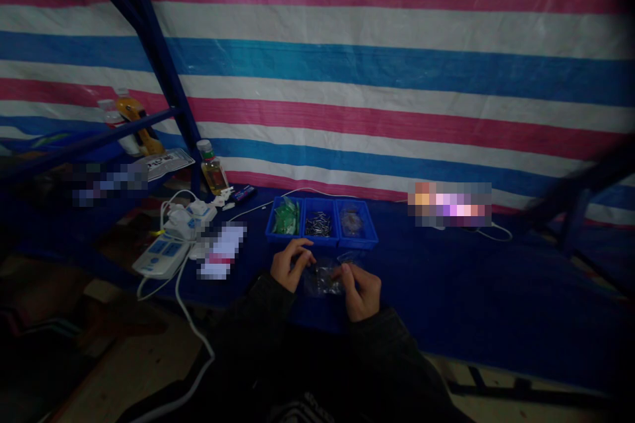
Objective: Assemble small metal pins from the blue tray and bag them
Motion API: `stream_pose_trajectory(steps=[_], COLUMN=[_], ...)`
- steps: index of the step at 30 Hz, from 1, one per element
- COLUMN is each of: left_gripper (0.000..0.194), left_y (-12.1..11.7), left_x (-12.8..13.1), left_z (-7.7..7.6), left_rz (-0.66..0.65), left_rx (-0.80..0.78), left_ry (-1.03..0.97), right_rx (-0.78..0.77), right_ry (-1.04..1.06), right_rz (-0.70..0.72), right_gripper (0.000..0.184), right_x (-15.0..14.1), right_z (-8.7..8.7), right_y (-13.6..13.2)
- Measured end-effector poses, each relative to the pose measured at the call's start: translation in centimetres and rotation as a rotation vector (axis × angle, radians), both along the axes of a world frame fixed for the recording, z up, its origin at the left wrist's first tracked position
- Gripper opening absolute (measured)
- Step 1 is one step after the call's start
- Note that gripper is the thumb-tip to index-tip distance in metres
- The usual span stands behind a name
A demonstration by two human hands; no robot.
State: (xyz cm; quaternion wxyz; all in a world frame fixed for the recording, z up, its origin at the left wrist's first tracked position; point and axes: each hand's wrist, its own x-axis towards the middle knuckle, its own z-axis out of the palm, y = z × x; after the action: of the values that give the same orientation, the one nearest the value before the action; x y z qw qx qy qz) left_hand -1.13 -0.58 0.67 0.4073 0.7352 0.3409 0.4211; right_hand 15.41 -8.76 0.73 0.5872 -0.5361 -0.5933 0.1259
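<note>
A small clear plastic bag [328, 279] lies low over the near part of the blue table, between my two hands. Thumb and forefinger of my right hand [364, 291] are pinched on its right side. My left hand [290, 266] is curled at the bag's upper left, thumb and forefinger close together; whatever is between them is too small to make out. Just beyond my hands stand three blue bins side by side. Green packets fill the left bin [284, 236], small metal screw-like pieces the middle bin [320, 240], and clear plastic pieces the right bin [358, 244].
To the left, a white power strip [157, 258] with plugs and cables lies beside a blurred phone-like rectangle [223, 251]. A bottle [214, 172] stands behind them. Another blurred bright object [449, 205] rests at the back right. Striped sheeting [372, 73] hangs behind the table [471, 297].
</note>
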Motion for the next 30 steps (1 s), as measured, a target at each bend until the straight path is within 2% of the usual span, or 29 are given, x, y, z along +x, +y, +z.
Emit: stream_pose_trajectory(steps=[3,5,8,11,14,17,21,25,30], left_gripper=[0.028,0.028,0.027,0.027,0.027,0.028,0.027,0.026,0.026], left_y=[-0.1,-0.2,-0.1,0.0,0.0,0.0,0.1,0.2,0.2], left_x=[0.1,0.1,0.0,0.0,0.0,0.0,0.0,0.1,0.2], left_z=[0.1,0.2,0.1,0.0,-0.1,0.0,-0.1,-0.4,-0.5], left_rz=[-0.062,-0.052,-0.003,0.008,0.001,0.001,0.0,-0.018,-0.029], left_rx=[-0.009,-0.012,-0.016,-0.016,-0.006,0.0,0.003,0.003,-0.004], left_ry=[0.025,0.024,0.005,0.005,0.018,0.025,0.046,0.077,0.088], right_rx=[-0.006,-0.018,-0.044,-0.032,-0.038,-0.125,-0.173,-0.227,-0.296], right_ry=[0.011,0.03,0.084,0.201,0.262,0.193,0.087,-0.159,-0.371], right_rz=[0.01,-0.007,-0.116,-0.255,-0.253,-0.19,-0.193,-0.213,-0.324], right_gripper=[0.047,0.049,0.049,0.04,0.044,0.041,0.03,0.016,0.031], right_x=[-0.1,0.0,0.5,1.1,1.3,1.3,1.3,0.9,0.5], right_z=[-0.1,-0.3,-0.9,-1.4,-1.6,-1.8,-2.1,-2.6,-3.1], right_y=[0.1,0.2,0.4,0.8,1.5,1.7,1.8,2.1,2.2])
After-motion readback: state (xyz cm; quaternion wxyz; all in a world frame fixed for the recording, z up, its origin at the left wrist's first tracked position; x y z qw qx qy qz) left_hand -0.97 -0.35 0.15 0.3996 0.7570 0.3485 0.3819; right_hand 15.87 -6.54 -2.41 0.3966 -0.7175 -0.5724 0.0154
